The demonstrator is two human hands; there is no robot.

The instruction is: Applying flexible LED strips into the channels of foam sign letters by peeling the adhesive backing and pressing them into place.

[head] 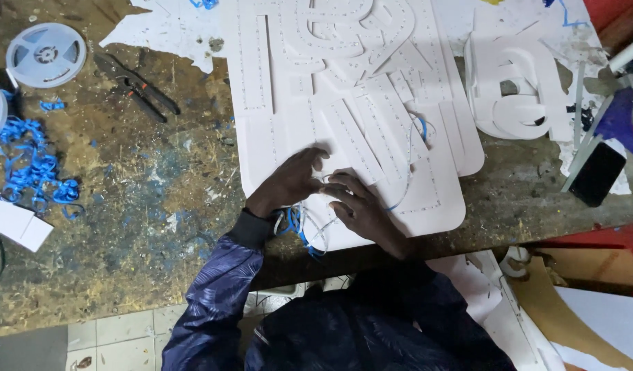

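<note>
White sign board (275, 144), dark phone screen (597, 173)

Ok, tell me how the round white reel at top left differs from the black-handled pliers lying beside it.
The round white plastic reel is a pale, circular disc with open spokes; the black-handled metal pliers are dark, long and narrow. The reel lies flat near the corner, while the pliers lie diagonally, closer to the white board. Both rest on the worn wooden bench, away from both hands.
</note>
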